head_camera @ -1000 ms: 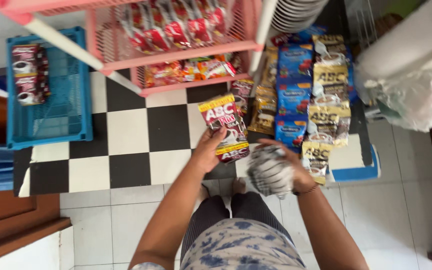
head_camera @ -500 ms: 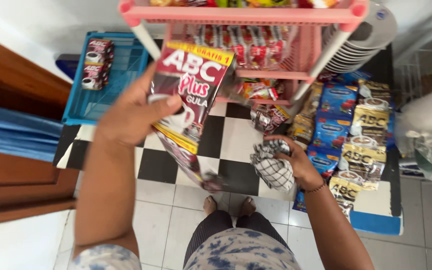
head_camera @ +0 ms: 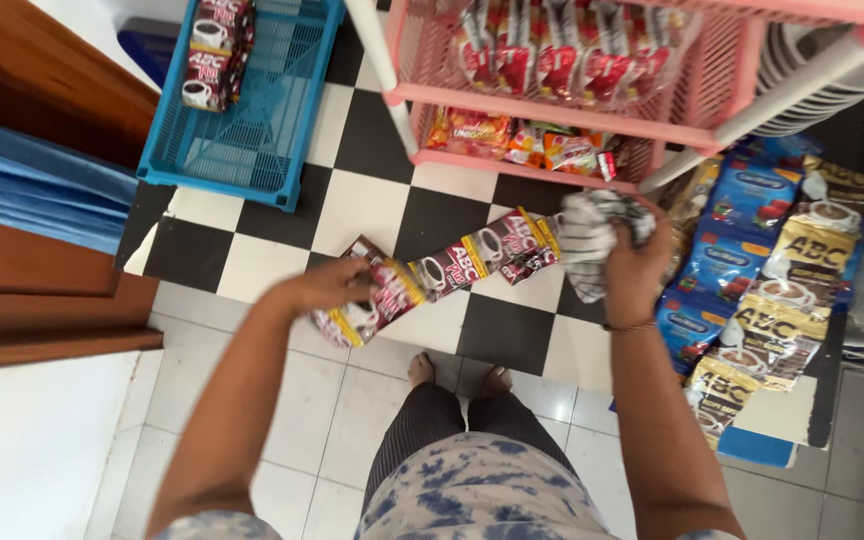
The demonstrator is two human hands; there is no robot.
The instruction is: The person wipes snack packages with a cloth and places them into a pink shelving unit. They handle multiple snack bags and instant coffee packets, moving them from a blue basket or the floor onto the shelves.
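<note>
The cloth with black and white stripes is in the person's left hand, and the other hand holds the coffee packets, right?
Not quite. The head view shows the striped cloth bunched in the person's right hand, not the left. The left hand is the one holding the strip of coffee packets, over the checkered floor.

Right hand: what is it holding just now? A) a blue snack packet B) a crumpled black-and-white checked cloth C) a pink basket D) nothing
B: the right hand grips a bunched black-and-white checked cloth above the checkered floor, while the left hand holds one end of the strip of red coffee sachets.
</note>
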